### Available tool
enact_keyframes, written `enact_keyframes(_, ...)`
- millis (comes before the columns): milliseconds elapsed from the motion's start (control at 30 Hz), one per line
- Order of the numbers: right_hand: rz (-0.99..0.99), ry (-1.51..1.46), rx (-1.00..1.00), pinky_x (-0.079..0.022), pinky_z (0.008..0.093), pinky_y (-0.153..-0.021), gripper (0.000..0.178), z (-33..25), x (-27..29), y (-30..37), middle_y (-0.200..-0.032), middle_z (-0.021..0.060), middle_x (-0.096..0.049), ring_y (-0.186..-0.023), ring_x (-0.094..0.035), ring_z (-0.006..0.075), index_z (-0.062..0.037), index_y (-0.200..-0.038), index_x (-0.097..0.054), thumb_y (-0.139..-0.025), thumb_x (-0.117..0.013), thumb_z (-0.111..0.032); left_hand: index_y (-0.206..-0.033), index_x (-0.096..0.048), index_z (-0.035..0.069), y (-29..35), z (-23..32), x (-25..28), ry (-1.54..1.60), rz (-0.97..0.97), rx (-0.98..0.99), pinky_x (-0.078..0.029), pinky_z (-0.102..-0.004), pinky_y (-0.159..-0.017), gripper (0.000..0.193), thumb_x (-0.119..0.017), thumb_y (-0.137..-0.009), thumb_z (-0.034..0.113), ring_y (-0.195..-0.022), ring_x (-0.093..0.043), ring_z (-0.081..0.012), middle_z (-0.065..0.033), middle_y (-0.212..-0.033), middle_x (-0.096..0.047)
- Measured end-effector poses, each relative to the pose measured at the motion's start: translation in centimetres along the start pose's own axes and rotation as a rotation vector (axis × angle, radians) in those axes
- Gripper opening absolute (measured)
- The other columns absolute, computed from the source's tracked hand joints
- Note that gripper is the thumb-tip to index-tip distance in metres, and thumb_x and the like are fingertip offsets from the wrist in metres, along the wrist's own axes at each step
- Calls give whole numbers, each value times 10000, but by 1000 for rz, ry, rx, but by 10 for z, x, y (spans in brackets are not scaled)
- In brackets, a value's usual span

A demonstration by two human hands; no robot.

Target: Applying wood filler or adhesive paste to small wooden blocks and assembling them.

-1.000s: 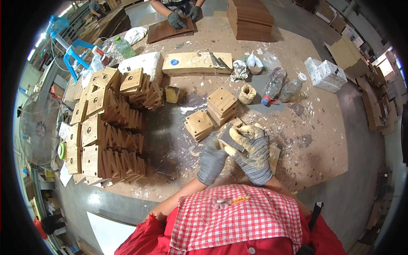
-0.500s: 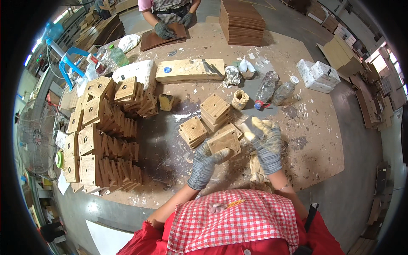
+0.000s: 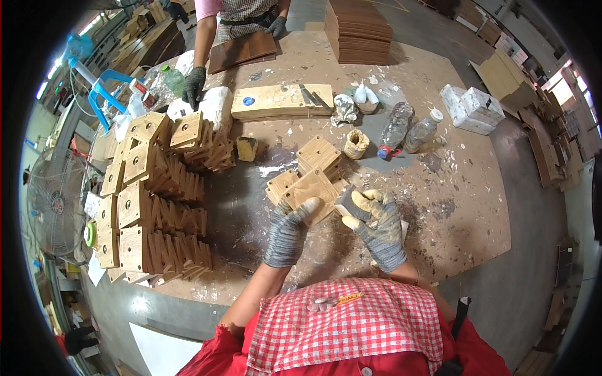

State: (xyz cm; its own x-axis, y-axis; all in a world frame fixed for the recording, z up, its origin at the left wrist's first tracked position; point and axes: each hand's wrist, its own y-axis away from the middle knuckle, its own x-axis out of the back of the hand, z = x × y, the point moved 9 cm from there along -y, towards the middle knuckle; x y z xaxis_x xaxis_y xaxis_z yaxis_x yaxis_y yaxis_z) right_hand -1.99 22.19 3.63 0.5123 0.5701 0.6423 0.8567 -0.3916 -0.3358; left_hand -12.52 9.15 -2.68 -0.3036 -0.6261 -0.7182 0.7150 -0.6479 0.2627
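My left hand [image 3: 285,233], in a grey knit glove, grips a square wooden plate [image 3: 311,190] by its near edge, thumb on top. The plate is tilted, a corner pointing away from me. My right hand [image 3: 378,230], in a similar glove with yellowish fingertips, pinches a small grey block [image 3: 345,202] that looks like a sanding block. This block is at the plate's right edge; whether they touch is hard to tell. Just beyond are a stack of wooden plates [image 3: 318,152] and a lower stack [image 3: 280,184], partly hidden by the held plate.
Rows of stacked wooden plates [image 3: 132,203] fill the table's left side. Farther back are a long pale board [image 3: 276,103], a cardboard-like ring [image 3: 356,143], plastic bottles [image 3: 396,122] and a white wrapped block [image 3: 471,109]. Across the table, a co-worker's gloved hand [image 3: 194,86] reaches over.
My left hand has turned the plate and moved slightly left. My right hand has brought the grey block left and down to the plate's edge. The co-worker's hand has left the brown boards.
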Motion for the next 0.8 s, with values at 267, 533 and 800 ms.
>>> enact_keyframes(267,68,164,75,-333,438,-960,424,-28,12,0,-995,81,-484,-973,-465,234,-89,-1069,-625,-704,-726,-281,-1205,-489,24,-4,-19,4,73,71,124,-458,-335,-918,416,-638,-820,74,-1067,-554,-208,-91,-1134,-579)
enact_keyframes(533,-172,241,301,-285,464,-1005,406,-62,-19,13,-914,16,-473,-950,-474,195,-171,-1097,-587,-722,-673,-298,-1148,-511,3,-6,-27,4,11,140,181,-494,-334,-817,368,-645,-817,93,-968,-597,-218,-118,-1048,-607)
enact_keyframes(800,61,-67,-201,-261,458,-1015,587,76,5,13,-1048,77,-495,-1045,-437,256,-161,-1259,-534,-746,-703,-392,-1234,-466,47,-13,-41,8,39,69,136,-491,-444,-883,435,-627,-833,98,-1066,-567,-255,-98,-1160,-573)
